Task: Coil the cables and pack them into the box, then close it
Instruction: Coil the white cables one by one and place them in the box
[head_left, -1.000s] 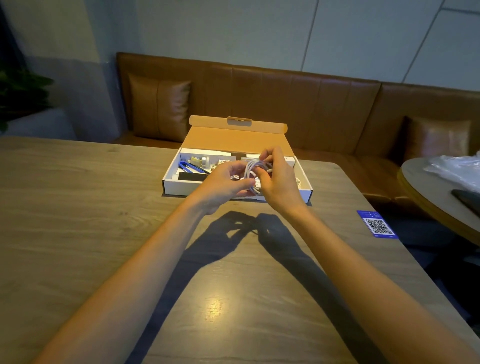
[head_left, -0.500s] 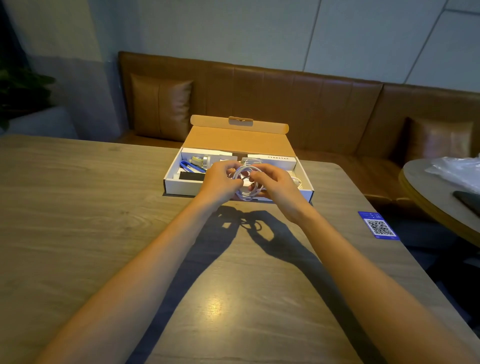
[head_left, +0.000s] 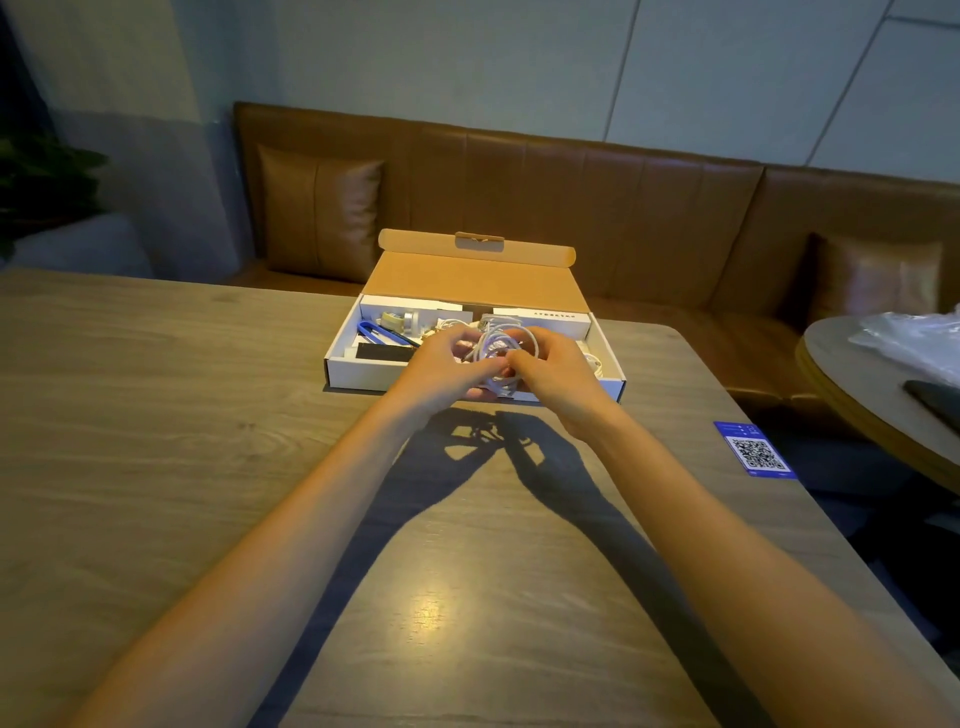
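A flat white cardboard box (head_left: 343, 371) lies open on the wooden table, its brown lid (head_left: 475, 278) standing up at the back. Above its front wall both hands hold a coiled white cable (head_left: 501, 345). My left hand (head_left: 441, 366) grips the coil's left side. My right hand (head_left: 558, 369) pinches its right side with thumb and fingers. Inside the box, at the left, lie a blue cable (head_left: 382, 332), a black item (head_left: 384, 352) and small pale parts. More white cable (head_left: 595, 361) shows at the right end.
A blue QR-code sticker (head_left: 754, 449) lies near the table's right edge. Behind the table runs a brown leather bench (head_left: 623, 208) with cushions. A round table (head_left: 857, 395) at the right carries a plastic bag and a dark flat object.
Both hands have lowered the coiled cable slightly toward the box's front part and shifted their fingers on it. The box has not moved.
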